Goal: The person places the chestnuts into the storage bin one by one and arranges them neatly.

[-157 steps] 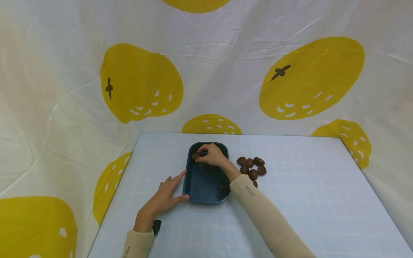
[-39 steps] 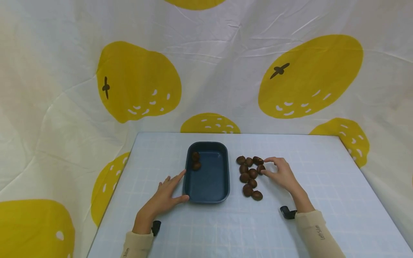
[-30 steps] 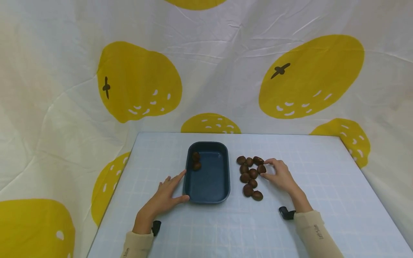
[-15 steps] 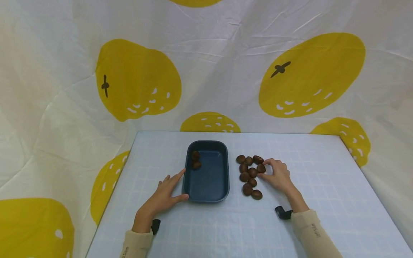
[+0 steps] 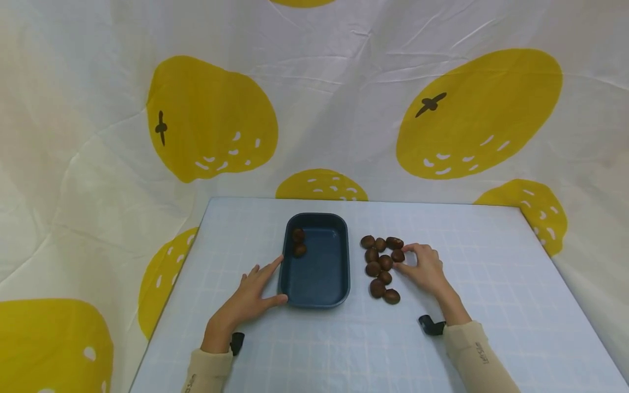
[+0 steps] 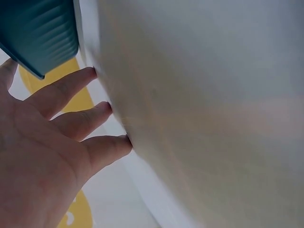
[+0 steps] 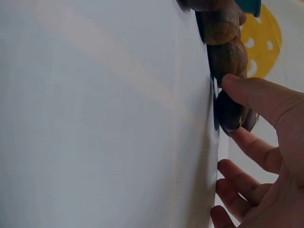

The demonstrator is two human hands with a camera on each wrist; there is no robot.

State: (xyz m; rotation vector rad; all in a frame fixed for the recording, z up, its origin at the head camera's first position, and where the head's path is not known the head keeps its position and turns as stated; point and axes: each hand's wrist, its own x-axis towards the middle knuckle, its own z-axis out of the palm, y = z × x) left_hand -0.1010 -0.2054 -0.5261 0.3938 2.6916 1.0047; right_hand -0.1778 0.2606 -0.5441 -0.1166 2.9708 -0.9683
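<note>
My left hand (image 5: 253, 297) lies at the left side of a dark blue rectangular tray (image 5: 316, 303), fingers spread, forefinger and thumb at its wall. In the left wrist view the other fingertips rest on the table. Two brown chestnuts (image 5: 298, 250) sit in the tray's upper left. Right of the tray, several more chestnuts (image 5: 377, 288) form a loose cluster. At that cluster's right edge, thumb and forefinger of my right hand (image 5: 426, 268) pinch one chestnut (image 7: 231, 111), which is still down at the table; its remaining fingers touch the tabletop.
The table (image 5: 491, 295) has a pale blue checked cover. Behind it hangs a white cloth (image 5: 339, 120) with yellow fruit prints. Small black devices sit at both wrists, one (image 5: 431, 325) beside the right cuff.
My right hand has left the tray, where it held a chestnut, and moved right to the cluster. Its thumb and forefinger have closed in on one chestnut. The left hand stays put.
</note>
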